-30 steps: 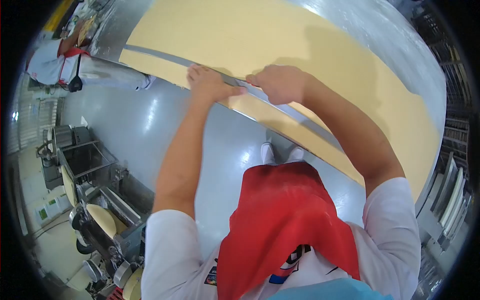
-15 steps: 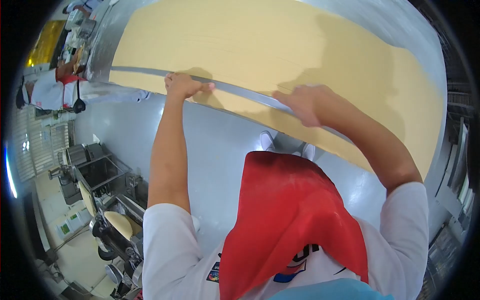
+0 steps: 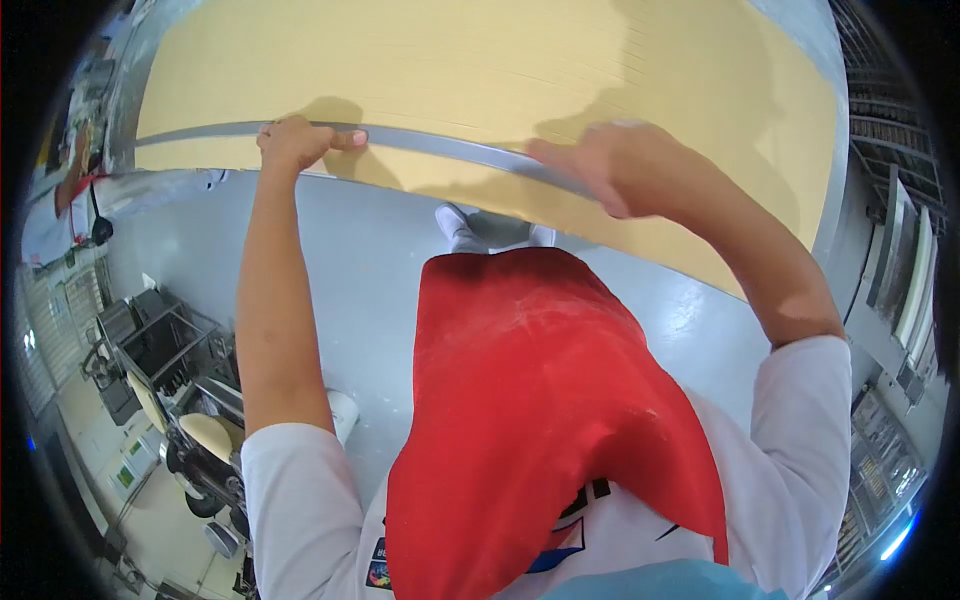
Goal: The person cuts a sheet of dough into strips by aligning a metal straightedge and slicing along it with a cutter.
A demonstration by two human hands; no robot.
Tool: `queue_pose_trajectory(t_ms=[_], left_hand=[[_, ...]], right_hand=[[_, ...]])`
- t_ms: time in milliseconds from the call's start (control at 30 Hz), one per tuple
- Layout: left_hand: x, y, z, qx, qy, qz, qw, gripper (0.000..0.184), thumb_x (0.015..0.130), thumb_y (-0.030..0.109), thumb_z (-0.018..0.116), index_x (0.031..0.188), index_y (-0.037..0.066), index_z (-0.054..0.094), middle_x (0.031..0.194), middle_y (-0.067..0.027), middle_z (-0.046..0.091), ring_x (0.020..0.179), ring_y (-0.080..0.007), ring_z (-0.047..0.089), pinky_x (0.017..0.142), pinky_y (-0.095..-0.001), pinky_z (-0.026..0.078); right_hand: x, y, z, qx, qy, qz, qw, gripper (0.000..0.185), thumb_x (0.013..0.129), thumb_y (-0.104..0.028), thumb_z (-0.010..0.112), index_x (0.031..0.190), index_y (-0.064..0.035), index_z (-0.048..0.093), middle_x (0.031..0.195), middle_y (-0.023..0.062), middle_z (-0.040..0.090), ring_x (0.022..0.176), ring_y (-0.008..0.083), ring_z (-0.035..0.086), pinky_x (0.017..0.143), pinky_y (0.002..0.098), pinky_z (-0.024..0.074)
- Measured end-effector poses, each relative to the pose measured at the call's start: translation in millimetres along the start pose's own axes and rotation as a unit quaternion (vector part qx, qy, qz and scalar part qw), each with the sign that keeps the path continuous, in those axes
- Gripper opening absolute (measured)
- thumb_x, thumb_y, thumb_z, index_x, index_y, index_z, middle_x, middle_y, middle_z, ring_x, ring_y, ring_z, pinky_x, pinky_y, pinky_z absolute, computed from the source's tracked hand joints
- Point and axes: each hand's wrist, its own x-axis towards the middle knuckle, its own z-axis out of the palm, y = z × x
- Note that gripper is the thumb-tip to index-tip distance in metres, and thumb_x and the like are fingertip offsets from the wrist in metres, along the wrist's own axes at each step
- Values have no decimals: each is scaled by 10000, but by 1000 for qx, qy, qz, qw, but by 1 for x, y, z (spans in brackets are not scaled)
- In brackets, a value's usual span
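Note:
A wide pale yellow sheet, like rolled-out dough (image 3: 430, 60), covers most of the metal table. Along its near edge lies a long grey metal ruler (image 3: 450, 146), with a narrow strip of dough on my side of it. My left hand (image 3: 297, 143) is closed on the ruler left of the middle, fingers curled over it and thumb stretched along it. Farther right, my right hand (image 3: 630, 168) is closed at the ruler, index finger pointing left along it. Whatever that hand may hold is hidden under the palm.
My red apron (image 3: 530, 370) hangs in front, below the table edge. Grey floor (image 3: 380, 240) lies between. At lower left stands metal equipment with round pans (image 3: 205, 437). Another person's white clothing (image 3: 160, 192) shows at the left. Metal racks (image 3: 905, 270) line the right.
The view has shifted, so the table and hands sit farther left. My right hand has slid a little to the right along the ruler, away from my left hand, which stays put on it.

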Motion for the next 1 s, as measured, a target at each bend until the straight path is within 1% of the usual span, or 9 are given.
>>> queue_pose_trajectory(t_ms=[267,300,333,767,833,867,900,967,1000], left_hand=[[-3,1,-3,-35,-17,5,999,1065,575,749,877,1294,-15,697,1368,-221,646,1462,-428,334,1194,-485,272],[3,-2,1,-37,-18,11,999,1051,575,748,878,1294,2,703,1341,-204,667,1453,-421,346,1188,-481,276],[3,-1,1,-35,-17,13,999,1051,575,748,878,1294,2,703,1341,-204,667,1453,-421,346,1188,-481,276],[-7,-6,3,-12,24,10,1000,1049,571,755,866,1279,-3,712,1411,-257,608,1463,-444,335,1191,-495,266],[-5,-3,0,3,36,10,999,1070,571,787,841,1272,-12,714,1425,-285,590,1460,-455,350,1197,-508,257],[-7,-2,-6,8,-3,54,998,1105,578,823,804,1280,-26,708,1443,-322,558,1452,-474,369,1204,-529,244],[-8,-4,-11,11,-38,94,995,1142,585,859,766,1287,-40,701,1460,-359,526,1445,-492,388,1211,-550,231],[10,-15,23,30,6,110,993,1249,611,909,693,1337,-106,636,1496,-396,465,1453,-524,384,1235,-582,185],[12,-18,38,-1,58,115,992,1320,634,904,685,1389,-169,543,1526,-414,410,1506,-530,293,1258,-591,139]], right_hand=[[-94,36,22,-53,-47,77,994,626,921,-39,606,1503,-253,524,807,134,680,760,341,690,651,454,524],[-100,40,28,-59,-38,79,994,697,904,10,589,1534,-275,499,784,121,652,727,323,659,657,447,506],[-104,41,31,-65,-29,80,994,772,888,60,572,1565,-297,474,761,107,624,694,304,628,662,440,489],[-113,41,34,-32,-3,90,995,721,889,53,580,1528,-272,508,779,118,636,706,322,640,692,451,490],[-116,48,28,7,-14,86,996,705,870,4,636,1530,-205,502,839,152,671,734,357,655,704,453,491],[-120,50,21,0,-16,82,997,705,870,4,636,1530,-205,502,839,152,671,734,357,655,704,453,491],[-123,49,13,101,12,90,991,693,859,-27,658,1521,-163,506,862,170,682,747,366,663,709,452,496],[-116,49,15,222,92,68,968,684,841,-58,679,1504,-93,512,888,198,685,747,385,662,703,443,500],[-100,44,20,244,144,34,958,682,833,-57,678,1494,-65,514,891,209,677,734,393,653,693,436,498]])
